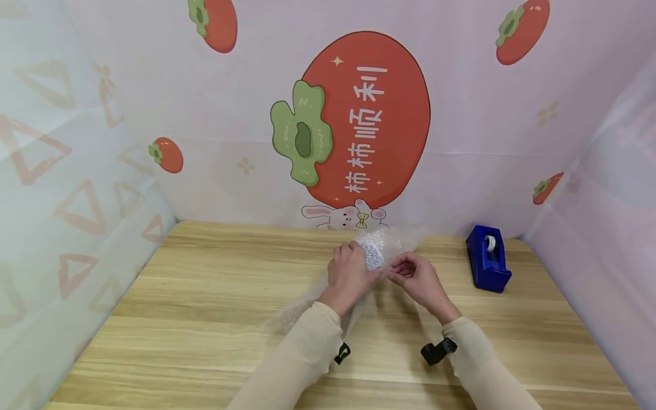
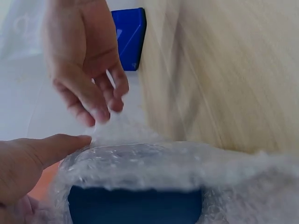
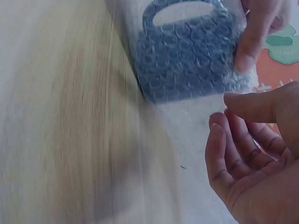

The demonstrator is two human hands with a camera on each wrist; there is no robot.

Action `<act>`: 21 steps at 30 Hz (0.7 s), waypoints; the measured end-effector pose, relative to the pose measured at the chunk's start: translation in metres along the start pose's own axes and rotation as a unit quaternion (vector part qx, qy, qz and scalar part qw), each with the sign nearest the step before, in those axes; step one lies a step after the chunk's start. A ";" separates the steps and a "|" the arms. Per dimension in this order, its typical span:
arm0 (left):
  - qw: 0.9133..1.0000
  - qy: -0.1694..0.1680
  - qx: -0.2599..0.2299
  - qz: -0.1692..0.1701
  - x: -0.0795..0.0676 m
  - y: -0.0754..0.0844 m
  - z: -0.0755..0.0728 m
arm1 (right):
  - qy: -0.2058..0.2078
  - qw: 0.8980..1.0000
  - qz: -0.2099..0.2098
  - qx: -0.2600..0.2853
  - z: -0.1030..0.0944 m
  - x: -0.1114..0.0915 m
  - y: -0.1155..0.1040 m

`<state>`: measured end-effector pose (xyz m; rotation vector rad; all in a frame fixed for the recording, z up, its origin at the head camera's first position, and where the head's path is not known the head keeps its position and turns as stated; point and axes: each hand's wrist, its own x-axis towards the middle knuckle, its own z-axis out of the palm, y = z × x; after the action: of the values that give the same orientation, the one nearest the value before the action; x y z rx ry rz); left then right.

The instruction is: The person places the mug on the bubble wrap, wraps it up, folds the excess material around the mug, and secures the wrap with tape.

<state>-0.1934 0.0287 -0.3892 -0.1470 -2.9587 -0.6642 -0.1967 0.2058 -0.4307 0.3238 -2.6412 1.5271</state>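
Observation:
My left hand [image 1: 348, 275] grips a blue mug wrapped in clear bubble wrap [image 1: 394, 245] over the back middle of the table. In the right wrist view the mug [image 3: 182, 56] shows through the bubbles, its handle uppermost. The left wrist view looks at its dark blue surface [image 2: 135, 205] framed by a fold of the wrap. My left thumb [image 3: 246, 60] lies along the wrapped side. Just right of the bundle, my right hand [image 1: 417, 279] has its fingers loosely bent, fingertips close to the wrap's edge, with nothing visible between them.
A blue tape dispenser [image 1: 489, 259] with a small roll stands at the back right of the wooden table [image 1: 205, 319]. A loose tail of bubble wrap [image 1: 294, 313] trails under my left forearm. Printed fabric walls [image 1: 230, 188] enclose the back and sides.

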 end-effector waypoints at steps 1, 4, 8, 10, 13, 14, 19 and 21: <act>1.000 -0.007 -0.002 0.003 0.001 -0.001 -0.001 | 0.008 1.000 -0.001 -0.009 -0.002 -0.001 0.000; 0.999 -0.032 -0.016 0.012 0.004 -0.005 -0.005 | 0.023 0.999 -0.013 -0.033 -0.006 -0.003 -0.001; 0.997 -0.062 -0.032 0.028 0.008 -0.010 -0.011 | 0.040 0.996 -0.045 -0.059 -0.010 -0.004 -0.004; 0.996 -0.071 -0.036 0.039 0.010 -0.012 -0.013 | 0.050 0.993 -0.070 -0.081 -0.011 -0.005 -0.005; 0.994 -0.083 -0.041 0.054 0.013 -0.015 -0.015 | 0.067 0.983 -0.106 -0.132 -0.011 -0.004 -0.005; 0.994 -0.086 -0.044 0.059 0.014 -0.015 -0.016 | 0.071 0.980 -0.116 -0.148 -0.012 -0.003 -0.006; 0.988 -0.121 -0.053 0.076 0.020 -0.018 -0.020 | 0.072 0.968 -0.138 -0.198 -0.014 -0.002 -0.008; 0.986 -0.136 -0.047 0.084 0.023 -0.019 -0.021 | 0.070 0.966 -0.147 -0.203 -0.015 -0.002 -0.009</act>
<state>-0.2163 0.0041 -0.3749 -0.5304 -3.1201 -0.8211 -0.1931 0.2143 -0.4159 0.5225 -2.5672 0.8646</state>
